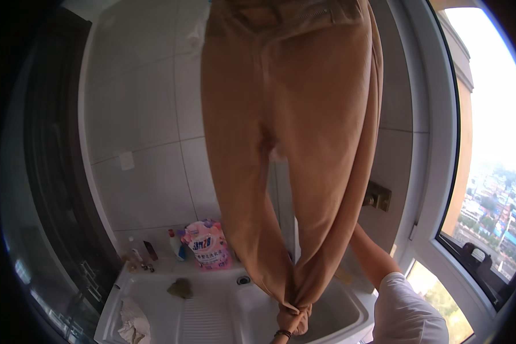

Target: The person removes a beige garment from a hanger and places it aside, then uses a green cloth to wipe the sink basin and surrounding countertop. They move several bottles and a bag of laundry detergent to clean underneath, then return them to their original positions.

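Brown trousers (284, 107) hang from the top of the view, waistband and a zipped pocket uppermost, the legs drawn together low over the right basin of a white laundry sink (363, 316). My left hand (289, 319), with a dark band at the wrist, grips the gathered leg ends. My right forearm, coming out of a white sleeve, reaches up behind the trousers from the right; the hand itself is hidden by the cloth. What holds the waistband up is out of view.
On the sink's back ledge stand a pink detergent pouch (208, 245), a bottle (176, 246) and small items. A pale cloth (134, 322) and a greenish cloth-like thing (180, 288) lie in the left part. A wall fitting (378, 197) and a window frame (430, 129) are at right.
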A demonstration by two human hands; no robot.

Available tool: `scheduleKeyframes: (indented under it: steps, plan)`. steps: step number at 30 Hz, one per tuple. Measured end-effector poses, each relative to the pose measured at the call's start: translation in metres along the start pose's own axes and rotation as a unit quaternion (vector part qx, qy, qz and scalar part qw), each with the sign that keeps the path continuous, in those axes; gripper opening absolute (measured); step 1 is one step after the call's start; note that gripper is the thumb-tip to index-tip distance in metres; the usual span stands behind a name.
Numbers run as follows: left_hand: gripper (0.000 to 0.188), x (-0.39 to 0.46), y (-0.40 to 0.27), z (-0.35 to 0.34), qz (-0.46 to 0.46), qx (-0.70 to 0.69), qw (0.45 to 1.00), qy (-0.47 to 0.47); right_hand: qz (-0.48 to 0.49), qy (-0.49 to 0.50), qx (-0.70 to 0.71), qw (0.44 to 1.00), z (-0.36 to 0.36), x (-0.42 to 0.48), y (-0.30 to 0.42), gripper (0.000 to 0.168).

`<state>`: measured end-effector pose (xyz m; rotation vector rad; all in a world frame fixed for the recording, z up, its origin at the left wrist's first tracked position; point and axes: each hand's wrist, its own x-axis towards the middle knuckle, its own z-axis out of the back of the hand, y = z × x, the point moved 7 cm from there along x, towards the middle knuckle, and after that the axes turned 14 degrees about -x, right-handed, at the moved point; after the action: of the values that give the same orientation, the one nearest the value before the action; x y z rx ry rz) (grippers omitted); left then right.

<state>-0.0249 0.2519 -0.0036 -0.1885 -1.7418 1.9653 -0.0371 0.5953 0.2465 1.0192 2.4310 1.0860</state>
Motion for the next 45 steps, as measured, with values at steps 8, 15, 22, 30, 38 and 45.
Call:
scheduleKeyframes:
  steps: [8,15,22,30,38,45]
  plan:
    - [0.088,0.013,-0.027,0.013,-0.071,-0.075,0.994,-0.027,0.0,0.118,0.127,0.985,-0.101,-0.024,0.097,0.037]
    - [0.088,0.032,-0.042,0.033,-0.049,-0.096,0.991,-0.075,0.088,0.196,0.153,0.965,-0.053,-0.15,0.078,0.045]
    - [0.09,0.045,-0.029,0.041,-0.065,-0.167,0.979,-0.098,0.032,-0.093,0.049,0.994,0.064,-0.115,-0.04,0.045]
    - [0.093,0.039,-0.059,0.047,-0.007,-0.099,0.992,-0.084,-0.002,-0.067,0.025,0.997,0.013,0.033,-0.023,0.042]
    - [0.081,0.035,-0.077,0.043,-0.038,-0.126,0.986,-0.102,0.019,0.152,0.197,0.968,-0.091,-0.05,0.122,0.043]
    - [0.081,0.038,-0.096,0.073,-0.062,-0.158,0.976,-0.136,-0.005,0.103,0.176,0.979,-0.027,-0.176,0.051,0.043]
